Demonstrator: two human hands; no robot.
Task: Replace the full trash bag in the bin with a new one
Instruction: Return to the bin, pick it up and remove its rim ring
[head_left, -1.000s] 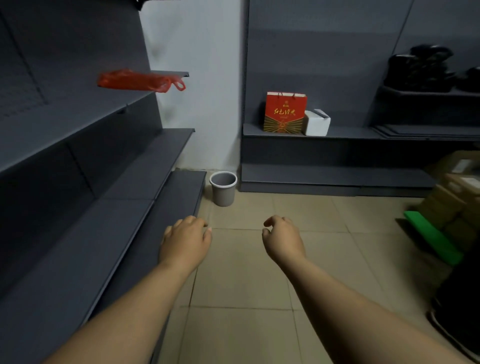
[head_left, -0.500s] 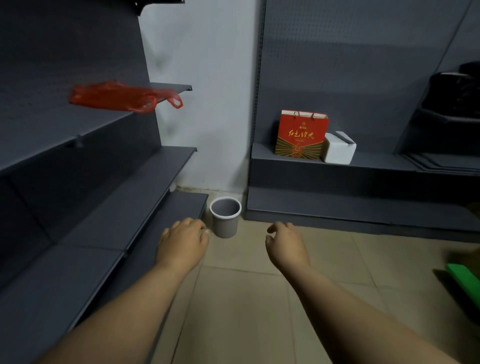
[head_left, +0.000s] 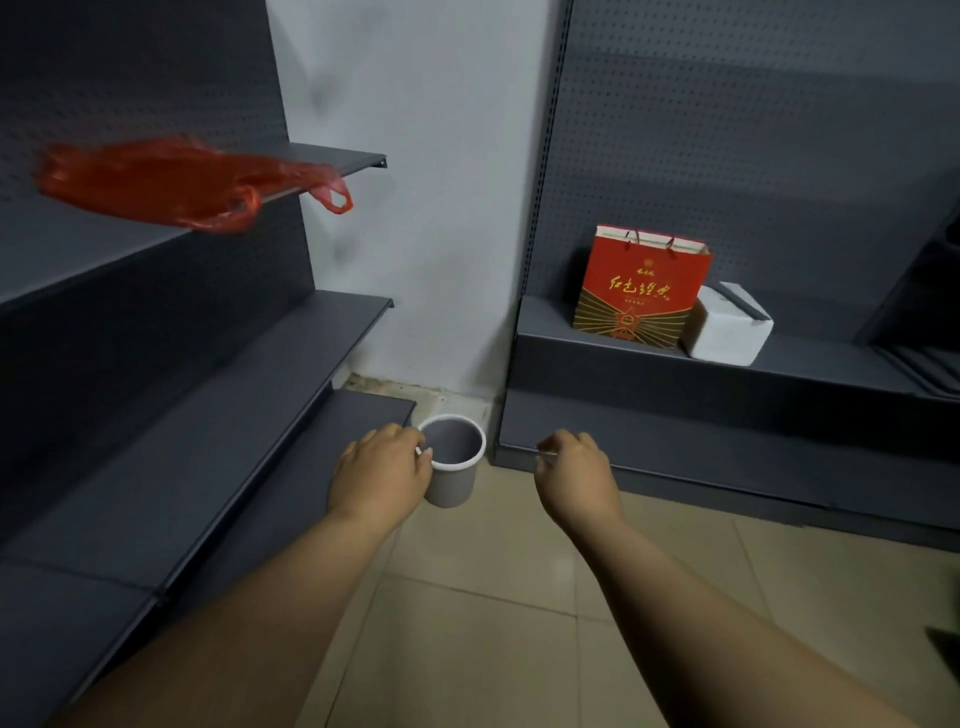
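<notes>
- Left hand, seen from the head view, reaches forward with its back to the camera and its fingers loosely curled; it overlaps the near left side of the bin, with fingertips at the rim, though whether they grip the rim cannot be told.
- Right hand hangs in the air to the right of the bin, apart from it, fingers bent in a loose curl and holding nothing.
- Both bare forearms stretch in from the bottom edge of the view.
- Small, round and grey with a pale rim, the bin stands upright on the tiled floor, in the corner between the left shelving and the right shelving; its inside looks dark, and no liner can be made out.
- On an upper left shelf lies a red plastic bag, flattened, with one handle loop drooping over the shelf's front edge.
- On the right shelving stands a red paper gift bag with gold lettering, upright against the pegboard back.
- Just beside it, touching its right side, sits a white box, slightly tilted.
- A pale wall fills the gap between the two shelving units.
</notes>
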